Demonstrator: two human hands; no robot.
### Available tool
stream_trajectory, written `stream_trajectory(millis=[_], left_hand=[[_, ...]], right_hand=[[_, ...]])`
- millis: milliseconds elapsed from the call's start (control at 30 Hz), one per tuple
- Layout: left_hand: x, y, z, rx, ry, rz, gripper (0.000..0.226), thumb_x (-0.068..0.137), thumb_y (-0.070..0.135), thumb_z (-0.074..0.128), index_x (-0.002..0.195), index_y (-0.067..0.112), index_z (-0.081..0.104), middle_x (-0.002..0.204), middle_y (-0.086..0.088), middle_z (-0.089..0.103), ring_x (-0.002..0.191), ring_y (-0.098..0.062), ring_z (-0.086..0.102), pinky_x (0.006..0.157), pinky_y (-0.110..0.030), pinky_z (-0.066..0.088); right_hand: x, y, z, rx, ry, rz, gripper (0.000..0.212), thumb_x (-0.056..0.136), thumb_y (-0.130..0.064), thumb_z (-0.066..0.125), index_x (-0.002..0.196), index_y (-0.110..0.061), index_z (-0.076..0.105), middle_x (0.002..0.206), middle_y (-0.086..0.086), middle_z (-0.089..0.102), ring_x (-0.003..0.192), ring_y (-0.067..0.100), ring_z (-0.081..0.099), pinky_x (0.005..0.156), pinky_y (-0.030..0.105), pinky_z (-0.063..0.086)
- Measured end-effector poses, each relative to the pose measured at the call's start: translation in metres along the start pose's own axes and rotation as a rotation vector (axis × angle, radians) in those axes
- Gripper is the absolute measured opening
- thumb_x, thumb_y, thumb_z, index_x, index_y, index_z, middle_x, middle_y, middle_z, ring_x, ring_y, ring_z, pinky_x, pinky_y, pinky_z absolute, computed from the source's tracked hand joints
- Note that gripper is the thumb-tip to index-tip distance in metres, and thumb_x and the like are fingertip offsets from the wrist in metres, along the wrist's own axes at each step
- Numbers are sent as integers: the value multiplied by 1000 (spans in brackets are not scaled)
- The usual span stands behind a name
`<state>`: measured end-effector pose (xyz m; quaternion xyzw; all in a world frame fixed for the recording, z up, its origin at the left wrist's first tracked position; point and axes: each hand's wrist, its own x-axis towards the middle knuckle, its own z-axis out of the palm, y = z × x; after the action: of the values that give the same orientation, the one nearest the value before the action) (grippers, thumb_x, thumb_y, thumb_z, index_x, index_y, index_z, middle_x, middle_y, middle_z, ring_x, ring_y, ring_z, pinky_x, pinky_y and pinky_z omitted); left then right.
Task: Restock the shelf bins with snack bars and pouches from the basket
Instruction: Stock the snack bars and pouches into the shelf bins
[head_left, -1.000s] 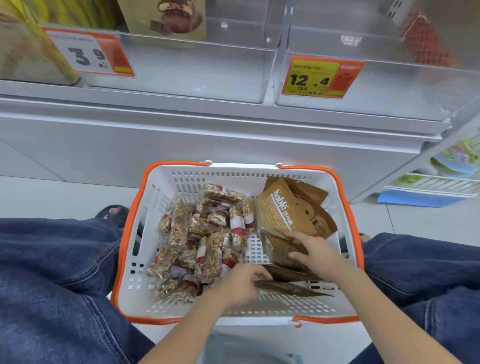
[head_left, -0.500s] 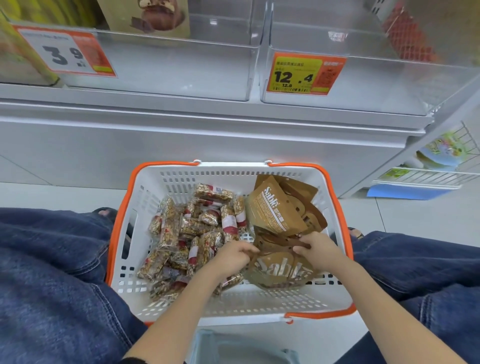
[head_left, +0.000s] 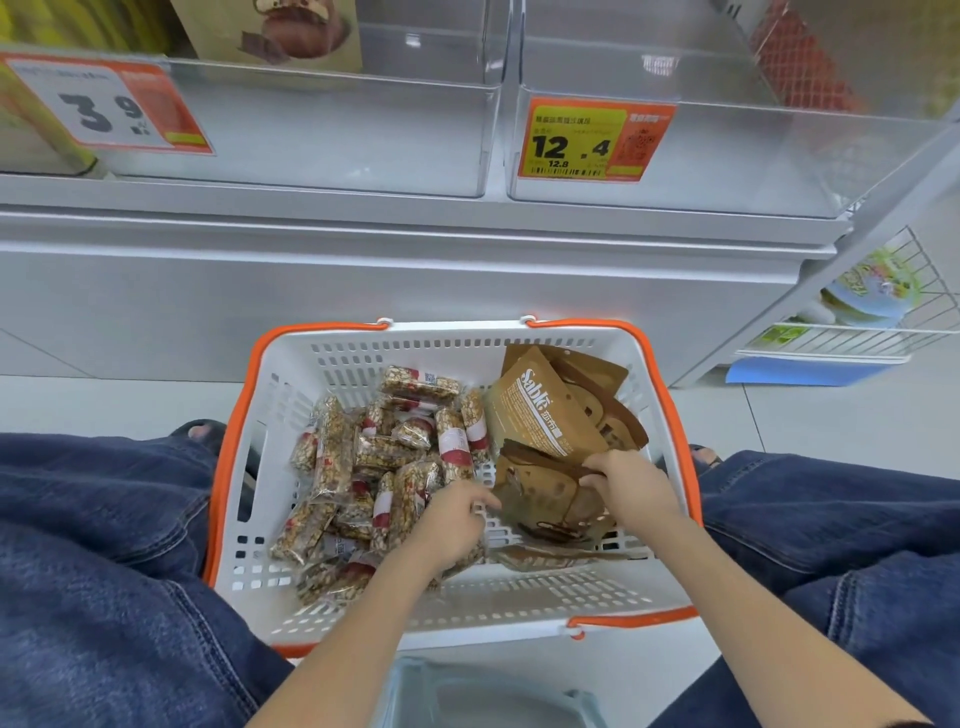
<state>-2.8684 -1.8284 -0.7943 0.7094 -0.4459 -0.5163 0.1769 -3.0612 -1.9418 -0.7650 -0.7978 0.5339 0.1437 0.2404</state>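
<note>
Both my hands have closed in: right hand and left hand now pinch one brown pouch in the basket; clear shelf bins look unfilled.

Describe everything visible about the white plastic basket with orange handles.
The white plastic basket with orange handles sits on the pale floor below the shelf, between the person's denim-clad knees. Its walls and bottom are slotted. Both handles lie folded down along the rim. Clear-wrapped grain snack bars fill its left half; brown paper pouches its right. The left hand and right hand reach inside, gripping a pouch.
</note>
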Motion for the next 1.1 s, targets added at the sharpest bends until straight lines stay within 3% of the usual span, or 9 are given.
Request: stream_trajectory(millis=[100, 167, 300, 433, 633, 800, 900, 1000, 1100], left_hand=[[-4, 21, -28, -214, 175, 57, 56, 84, 3, 65, 134, 18, 44, 130, 8, 47, 116, -7, 44, 82, -15, 49], [-14, 46, -55, -264, 134, 158, 58, 83, 9, 70, 135, 24, 47, 127, 14, 49, 114, 4, 44, 89, -11, 41], [-57, 99, -110, -329, 257, 333, 11, 91, 19, 60, 90, 25, 69, 78, 20, 69, 67, 12, 60, 60, -6, 42], [-94, 130, -165, -492, 455, 473, 18, 93, 17, 54, 88, 26, 69, 80, 18, 72, 77, 5, 64, 70, -10, 46], [-145, 149, -269, -270, 610, 690, 31, 83, 2, 65, 87, 32, 71, 83, 20, 72, 80, 4, 63, 77, -14, 51], [-146, 162, -348, -57, 1122, 715, 19, 73, 2, 75, 79, 18, 69, 70, 18, 62, 69, 10, 54, 63, -2, 37], [-123, 160, -380, 45, 1289, 578, 7, 76, 8, 75, 82, 11, 72, 76, 6, 61, 74, -11, 54, 62, -2, 34], [-89, 144, -386, -72, 1108, 435, 15, 84, 5, 67, 81, 19, 65, 83, 2, 67, 73, -12, 59, 62, -11, 42], [-57, 126, -377, 71, 1168, 266, 35, 90, 16, 61, 123, 7, 56, 120, -12, 62, 110, -27, 57, 87, -31, 44]], right_hand=[[-6, -14, -39, 33, 12, -147, 17, 95, -25, 53, 99, -19, 69, 94, 0, 67, 86, 18, 59, 68, 24, 39], [-16, -30, -76, 71, 86, -265, 15, 91, -26, 61, 90, -15, 72, 84, -1, 69, 77, 15, 58, 64, 24, 40], [-38, -64, -147, 268, 309, -375, 17, 79, -28, 74, 76, -11, 72, 65, 5, 65, 62, 20, 57, 58, 28, 41], [-52, -116, -218, 292, 536, -571, 16, 75, -25, 77, 79, -10, 76, 70, 7, 71, 66, 20, 62, 65, 35, 50], [-67, -215, -320, 322, 850, -910, 9, 78, -18, 72, 83, -12, 77, 67, 5, 70, 64, 19, 64, 66, 40, 53], [-66, -288, -349, 127, 1271, -1184, 10, 74, -10, 71, 82, -12, 76, 75, 3, 73, 70, 24, 67, 59, 30, 52], [-28, -309, -339, 14, 1255, -1212, 20, 69, 0, 66, 85, -10, 75, 73, 8, 71, 66, 30, 67, 54, 36, 54], [27, -322, -314, -223, 1126, -1121, 32, 65, 6, 56, 89, -10, 71, 73, 9, 68, 65, 31, 65, 52, 30, 53], [77, -339, -293, -242, 938, -846, 29, 81, 4, 54, 102, -13, 66, 88, 9, 69, 81, 33, 64, 61, 30, 44]])
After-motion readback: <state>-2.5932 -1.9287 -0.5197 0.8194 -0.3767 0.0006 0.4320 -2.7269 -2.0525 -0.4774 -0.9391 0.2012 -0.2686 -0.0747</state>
